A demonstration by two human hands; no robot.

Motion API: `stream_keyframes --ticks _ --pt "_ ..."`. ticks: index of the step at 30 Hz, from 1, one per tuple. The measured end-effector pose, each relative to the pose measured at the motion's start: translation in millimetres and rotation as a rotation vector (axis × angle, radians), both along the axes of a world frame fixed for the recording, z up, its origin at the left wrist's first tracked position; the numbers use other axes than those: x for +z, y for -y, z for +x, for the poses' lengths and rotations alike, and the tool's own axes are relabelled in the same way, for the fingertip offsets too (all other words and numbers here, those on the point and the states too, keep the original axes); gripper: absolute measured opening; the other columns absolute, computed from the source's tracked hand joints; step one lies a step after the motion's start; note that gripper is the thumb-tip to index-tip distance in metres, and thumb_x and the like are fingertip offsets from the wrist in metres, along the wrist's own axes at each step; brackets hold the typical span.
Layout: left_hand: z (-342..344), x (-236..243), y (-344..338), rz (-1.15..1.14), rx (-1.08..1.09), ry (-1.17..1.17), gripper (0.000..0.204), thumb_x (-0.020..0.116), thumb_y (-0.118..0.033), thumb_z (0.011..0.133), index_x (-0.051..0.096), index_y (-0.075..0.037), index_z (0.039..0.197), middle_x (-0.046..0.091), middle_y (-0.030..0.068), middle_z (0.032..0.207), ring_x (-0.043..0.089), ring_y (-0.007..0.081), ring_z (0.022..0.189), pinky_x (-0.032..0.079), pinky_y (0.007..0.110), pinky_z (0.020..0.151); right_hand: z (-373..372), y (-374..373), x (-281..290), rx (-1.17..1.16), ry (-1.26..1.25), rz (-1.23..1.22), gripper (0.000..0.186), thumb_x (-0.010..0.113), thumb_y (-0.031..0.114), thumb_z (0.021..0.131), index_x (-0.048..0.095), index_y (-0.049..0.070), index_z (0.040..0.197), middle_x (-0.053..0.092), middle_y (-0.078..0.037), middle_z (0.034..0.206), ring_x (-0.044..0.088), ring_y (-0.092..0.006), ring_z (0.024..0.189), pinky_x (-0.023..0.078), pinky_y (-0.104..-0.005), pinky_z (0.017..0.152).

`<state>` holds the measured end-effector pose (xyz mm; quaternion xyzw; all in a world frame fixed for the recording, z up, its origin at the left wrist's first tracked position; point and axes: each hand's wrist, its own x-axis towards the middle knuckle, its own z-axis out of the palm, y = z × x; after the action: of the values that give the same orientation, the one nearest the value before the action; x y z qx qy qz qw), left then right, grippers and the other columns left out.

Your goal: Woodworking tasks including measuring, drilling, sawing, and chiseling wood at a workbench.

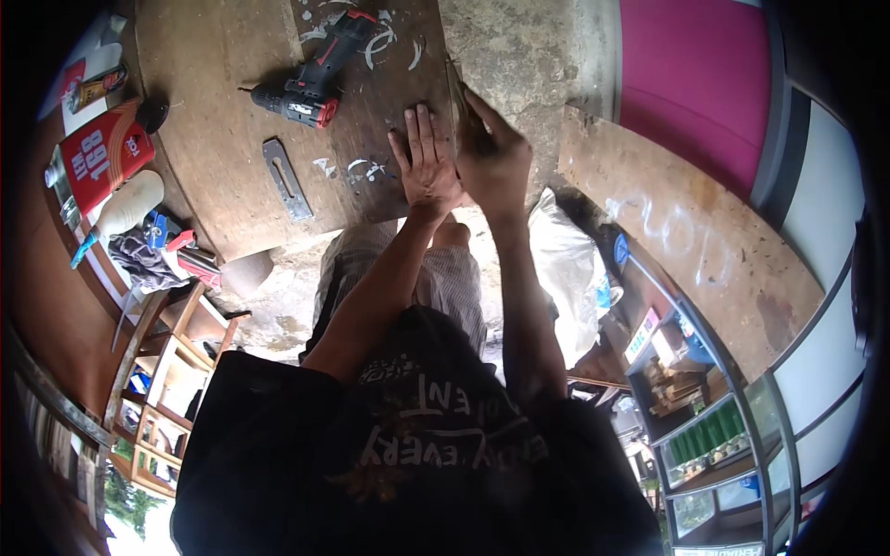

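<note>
My left hand [425, 165] lies flat with its fingers stretched out on a worn brown wooden board [213, 56], near the board's right edge. Just beside it, my right hand [498, 159] is closed at that same edge, its fingers curled. A thin dark strip shows by its fingertips, but what the hand holds is too unclear to name. On the board, beyond my left hand, lies a black and red cordless drill [311, 79] with a bit fitted. Closer to me rests a flat grey metal blade with a long slot [286, 179]. White smears mark the board's surface.
At the left stand a red can [102, 157], a pale rounded bottle [130, 202] and a dark cloth [144, 259] among small tools. A chalk-marked wooden panel [686, 222] leans at the right, near a white sack [561, 269] and a glass-fronted cabinet [705, 435].
</note>
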<state>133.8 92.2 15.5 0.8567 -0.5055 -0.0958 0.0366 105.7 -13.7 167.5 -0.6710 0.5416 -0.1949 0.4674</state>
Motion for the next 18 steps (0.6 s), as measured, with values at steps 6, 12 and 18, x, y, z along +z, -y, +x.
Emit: stream_keyframes --ticks 6,12,18 --pt "9 13 -5 -0.164 0.088 -0.175 0.107 0.061 -0.064 0.083 0.028 0.008 0.156 0.02 0.0243 0.168 0.014 0.0405 0.158 0.01 0.067 0.123 -68 -95 126 -0.004 -0.102 0.052 0.049 0.063 -0.005 0.091 0.066 0.007 0.138 0.075 -0.023 0.09 0.072 -0.0139 0.062 0.052 -0.0293 0.056" --pt "11 9 -5 -0.042 0.034 -0.077 0.113 0.065 -0.06 0.082 0.02 0.01 0.159 0.01 0.0264 0.17 0.006 0.0424 0.159 0.003 0.068 0.124 -45 -67 47 0.012 -0.044 0.096 0.049 0.059 -0.005 0.092 0.064 0.006 0.14 0.074 -0.02 0.117 0.076 -0.0151 0.084 0.056 -0.0305 0.068" --pt "12 2 -20 0.043 -0.044 0.228 0.11 0.066 -0.058 0.085 0.018 0.009 0.159 0.009 0.0266 0.169 0.006 0.0438 0.158 0.002 0.068 0.123 1 -34 22 -0.043 -0.013 0.122 0.037 0.062 0.003 0.095 0.07 0.008 0.131 0.073 -0.025 0.091 0.076 -0.0211 0.074 0.054 -0.0317 0.063"
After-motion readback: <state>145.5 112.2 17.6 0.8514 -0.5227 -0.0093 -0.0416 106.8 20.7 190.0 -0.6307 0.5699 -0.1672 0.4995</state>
